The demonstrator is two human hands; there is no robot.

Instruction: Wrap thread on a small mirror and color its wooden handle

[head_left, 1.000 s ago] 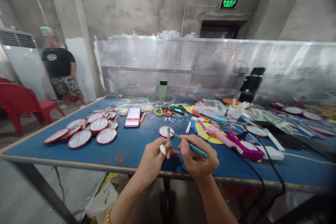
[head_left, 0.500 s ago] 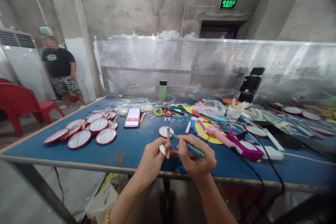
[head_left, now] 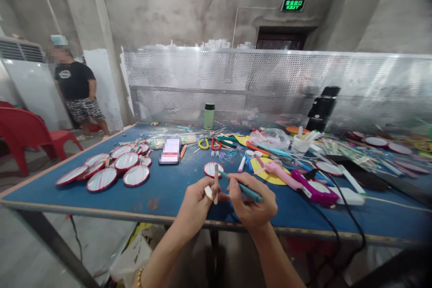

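My left hand [head_left: 194, 200] is closed on a thin flat wooden stick [head_left: 216, 191], which it holds upright near the table's front edge. A pale, light-coloured piece [head_left: 209, 192] shows at its fingers; I cannot make out what it is. My right hand [head_left: 258, 204] grips a teal pen [head_left: 248, 191] whose narrow end points left, close to the top of the stick. I cannot tell if the pen touches the wood. Just beyond the fingers lies a round, red-rimmed white disc [head_left: 209, 169], partly covered by the stick.
Several red-rimmed discs [head_left: 101, 179] are heaped at left beside a phone [head_left: 170, 150]. A green bottle [head_left: 209, 117] stands at the back. On the right lie a pink glue gun [head_left: 280, 173], a purple box [head_left: 315, 191] and black cables [head_left: 351, 220]. A person [head_left: 77, 81] stands far left.
My right hand and the pen have shifted very slightly; both hands keep the same hold. The person at the far left has leaned a little to the left.
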